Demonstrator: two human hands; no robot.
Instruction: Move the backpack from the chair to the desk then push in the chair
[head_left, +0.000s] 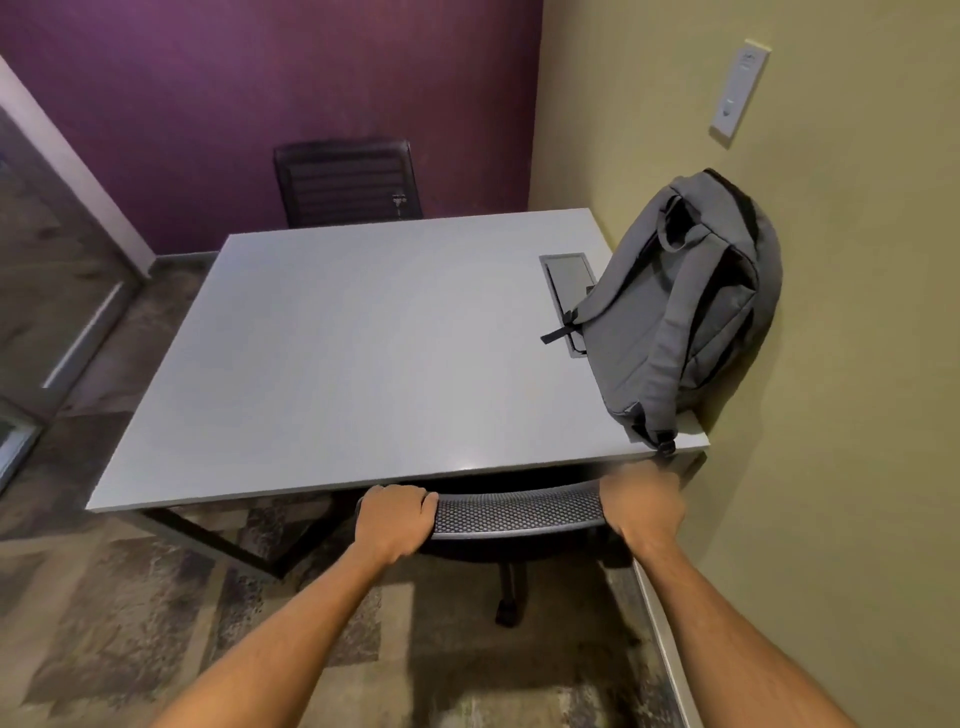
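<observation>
A grey backpack stands upright on the right side of the grey desk, leaning against the yellow wall, straps facing me. The chair with a black mesh back sits tucked under the desk's near edge; only the top of its backrest, its post and a caster show. My left hand grips the left end of the backrest top. My right hand grips the right end, close to the desk's front right corner.
A second black chair stands at the far side of the desk against the purple wall. A cable hatch is set into the desktop beside the backpack. The yellow wall runs close on the right; patterned carpet lies to the left.
</observation>
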